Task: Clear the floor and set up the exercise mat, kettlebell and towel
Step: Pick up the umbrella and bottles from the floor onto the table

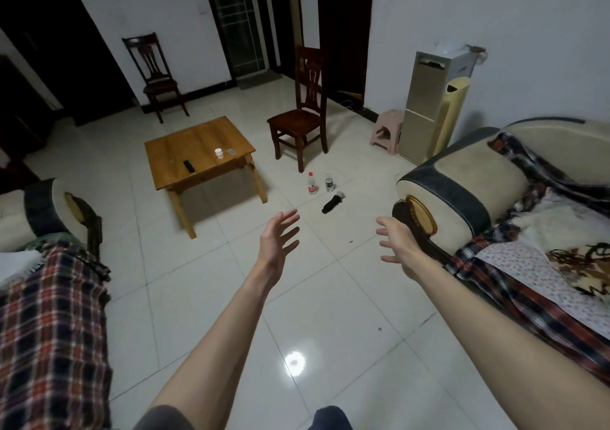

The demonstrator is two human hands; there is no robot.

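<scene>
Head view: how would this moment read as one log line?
left hand: open, empty | right hand: open, empty | two bottles, black object: on floor, untouched

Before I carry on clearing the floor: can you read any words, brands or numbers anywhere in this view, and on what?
None can be read.
Red-capped bottle: red and white label, print too small and blurred.
Second bottle: dark label, unreadable.
White jar on the wooden table: no legible text.
Water dispenser: no legible text.
</scene>
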